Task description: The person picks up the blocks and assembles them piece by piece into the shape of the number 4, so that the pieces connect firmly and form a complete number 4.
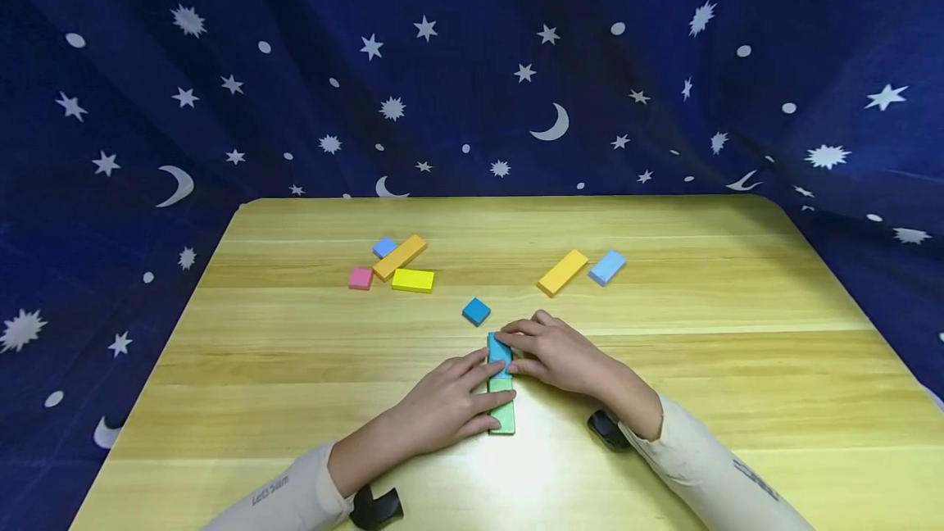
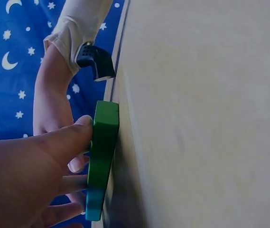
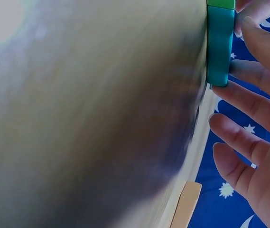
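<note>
A light green rectangular block (image 1: 501, 424) and a blue rectangular block (image 1: 497, 345) lie flat on the wooden table, end to end in one line, the blue one farther away. My left hand (image 1: 446, 410) rests on them from the left with spread fingers, its thumb near the green block's near end. From the right, my right hand (image 1: 568, 353) touches the blue block with extended fingers, one fingertip at its far end. The right wrist view shows this blue block (image 3: 219, 47) with the fingertips beside it; the left wrist view shows the green block (image 2: 104, 142) under the left thumb.
A small blue square block (image 1: 476, 311) lies just beyond the row. Farther left are an orange block (image 1: 401, 258), a yellow block (image 1: 413, 280), a pink block (image 1: 360, 278) and a small blue block (image 1: 384, 247). Another orange block (image 1: 563, 272) and a light blue block (image 1: 607, 267) lie back right.
</note>
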`<action>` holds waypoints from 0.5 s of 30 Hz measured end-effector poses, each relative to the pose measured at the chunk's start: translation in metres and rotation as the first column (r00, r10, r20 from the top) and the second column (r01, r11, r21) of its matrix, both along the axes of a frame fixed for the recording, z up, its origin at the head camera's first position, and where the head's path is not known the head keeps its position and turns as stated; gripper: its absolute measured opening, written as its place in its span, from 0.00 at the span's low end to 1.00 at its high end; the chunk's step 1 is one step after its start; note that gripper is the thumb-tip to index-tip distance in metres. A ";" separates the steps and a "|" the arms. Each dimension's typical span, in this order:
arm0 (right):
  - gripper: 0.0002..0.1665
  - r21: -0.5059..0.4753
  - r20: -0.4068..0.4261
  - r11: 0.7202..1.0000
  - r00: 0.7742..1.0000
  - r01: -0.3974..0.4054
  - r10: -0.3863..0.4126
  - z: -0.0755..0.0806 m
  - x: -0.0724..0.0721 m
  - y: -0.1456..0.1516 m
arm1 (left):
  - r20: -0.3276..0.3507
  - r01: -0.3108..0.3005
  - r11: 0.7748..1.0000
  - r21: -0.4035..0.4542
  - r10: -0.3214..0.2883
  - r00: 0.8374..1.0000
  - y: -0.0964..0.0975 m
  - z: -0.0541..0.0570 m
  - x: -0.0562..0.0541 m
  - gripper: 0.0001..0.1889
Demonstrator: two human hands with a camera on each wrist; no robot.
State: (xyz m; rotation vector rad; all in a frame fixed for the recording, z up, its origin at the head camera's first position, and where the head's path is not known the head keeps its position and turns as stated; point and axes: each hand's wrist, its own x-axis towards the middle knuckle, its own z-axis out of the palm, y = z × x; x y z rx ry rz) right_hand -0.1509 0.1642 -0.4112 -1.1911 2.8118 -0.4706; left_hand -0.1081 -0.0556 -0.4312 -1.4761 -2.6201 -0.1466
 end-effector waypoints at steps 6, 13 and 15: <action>0.26 -0.002 0.002 1.000 1.000 0.002 -0.002 0.003 -0.001 -0.002 | 0.012 0.002 1.000 -0.002 -0.002 1.000 0.000 0.003 -0.003 0.21; 0.25 -0.029 0.019 0.999 1.000 0.023 -0.022 0.003 -0.003 0.000 | 0.027 0.001 1.000 -0.006 -0.001 1.000 0.002 0.004 0.000 0.20; 0.25 -0.033 0.016 0.999 0.999 0.034 -0.034 0.004 -0.006 -0.001 | 0.020 0.005 1.000 0.003 -0.006 1.000 0.002 0.004 0.000 0.19</action>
